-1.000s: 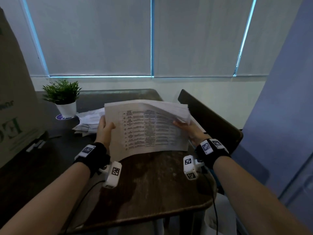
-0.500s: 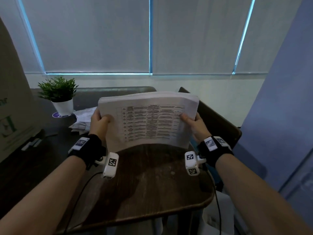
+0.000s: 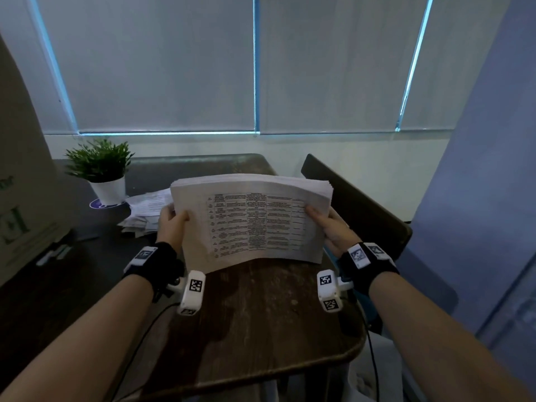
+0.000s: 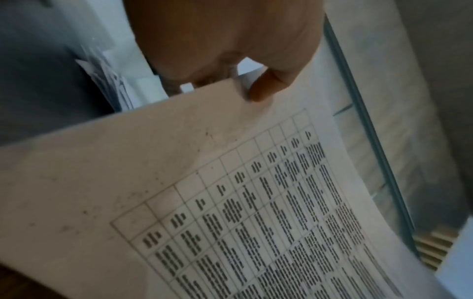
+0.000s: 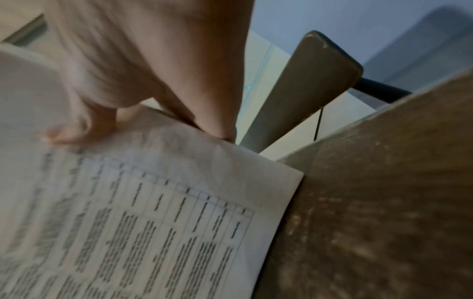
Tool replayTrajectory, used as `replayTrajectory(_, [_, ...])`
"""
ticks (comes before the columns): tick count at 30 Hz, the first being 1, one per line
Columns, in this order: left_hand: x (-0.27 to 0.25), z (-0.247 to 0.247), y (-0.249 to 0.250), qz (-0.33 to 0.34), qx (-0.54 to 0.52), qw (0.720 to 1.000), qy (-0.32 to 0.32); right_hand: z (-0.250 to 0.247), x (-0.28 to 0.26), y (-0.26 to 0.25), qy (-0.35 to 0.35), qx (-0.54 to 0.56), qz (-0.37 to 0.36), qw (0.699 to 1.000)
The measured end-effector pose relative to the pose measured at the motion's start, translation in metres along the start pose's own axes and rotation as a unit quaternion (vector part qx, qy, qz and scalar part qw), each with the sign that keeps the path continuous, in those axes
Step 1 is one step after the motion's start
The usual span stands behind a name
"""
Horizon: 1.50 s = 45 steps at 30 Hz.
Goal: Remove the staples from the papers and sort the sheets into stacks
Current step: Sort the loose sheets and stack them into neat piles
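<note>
We hold the stack of papers (image 3: 255,224) upright on the desk (image 3: 261,320): left hand (image 3: 171,224) grasping its nine o'clock edge, right hand (image 3: 333,227) its three o'clock edge.

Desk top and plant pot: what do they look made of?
Desk top: looks like dark brown wood or wood laminate, matte and worn; pale scuffs and a streaked grain show in the head and right wrist views. Which of the two I cannot tell.
Plant pot: smooth plain white with a soft sheen, likely ceramic or plastic.
</note>
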<state>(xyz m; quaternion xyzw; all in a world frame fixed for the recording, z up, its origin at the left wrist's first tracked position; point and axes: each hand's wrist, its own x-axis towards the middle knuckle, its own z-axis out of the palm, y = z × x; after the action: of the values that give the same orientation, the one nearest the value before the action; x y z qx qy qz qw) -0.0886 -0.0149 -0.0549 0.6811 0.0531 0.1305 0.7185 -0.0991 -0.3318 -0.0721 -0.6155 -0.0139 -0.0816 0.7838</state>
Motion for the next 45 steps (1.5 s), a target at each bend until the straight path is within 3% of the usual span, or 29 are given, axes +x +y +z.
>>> replayTrajectory(3, [0.002, 0.005, -0.001, 0.006, -0.009, 1.000, 0.006, 0.008, 0.004, 0.001, 0.082, 0.012, -0.013, 0.996])
replayTrajectory(7, [0.002, 0.010, -0.008, 0.028, -0.003, 1.000, -0.004, 0.015, 0.011, 0.001, 0.032, 0.005, -0.011, 0.999])
replayTrajectory(14, [0.005, 0.005, -0.010, 0.009, 0.010, 1.000, -0.006, 0.012, 0.021, 0.004, 0.064, -0.071, 0.026, 0.995])
replayTrajectory(18, [0.006, 0.004, -0.003, -0.002, 0.017, 1.000, 0.000, 0.025, 0.016, -0.008, 0.009, -0.056, 0.018, 0.998])
replayTrajectory(22, [0.006, 0.004, 0.015, 0.036, -0.001, 0.999, 0.013, 0.021, 0.016, -0.023, 0.018, -0.049, -0.007, 0.999])
replayTrajectory(25, [0.006, -0.003, 0.026, 0.059, -0.025, 0.998, 0.000, 0.008, 0.013, -0.024, -0.025, -0.036, -0.009, 0.999])
replayTrajectory(29, [0.006, -0.021, -0.005, -0.021, -0.010, 0.999, -0.037, -0.004, 0.002, -0.008, -0.131, -0.124, 0.059, 0.982])
replayTrajectory(33, [0.002, -0.026, -0.023, -0.056, 0.049, 0.995, -0.068, 0.015, -0.010, 0.000, -0.061, -0.123, 0.022, 0.990])
replayTrajectory(36, [0.009, -0.029, -0.006, -0.073, 0.097, 0.990, -0.068, 0.017, -0.008, -0.009, -0.060, -0.061, 0.026, 0.996])
replayTrajectory(40, [0.009, -0.049, 0.013, -0.175, -0.039, 0.969, -0.168, 0.005, 0.000, -0.011, -0.033, 0.005, 0.127, 0.991])
replayTrajectory(42, [0.009, -0.054, 0.009, -0.177, -0.162, 0.950, -0.198, 0.006, -0.003, -0.008, -0.013, 0.059, 0.153, 0.986])
replayTrajectory(45, [-0.003, -0.020, 0.006, -0.165, -0.261, 0.932, -0.189, 0.024, -0.007, 0.000, 0.014, 0.118, 0.130, 0.984])
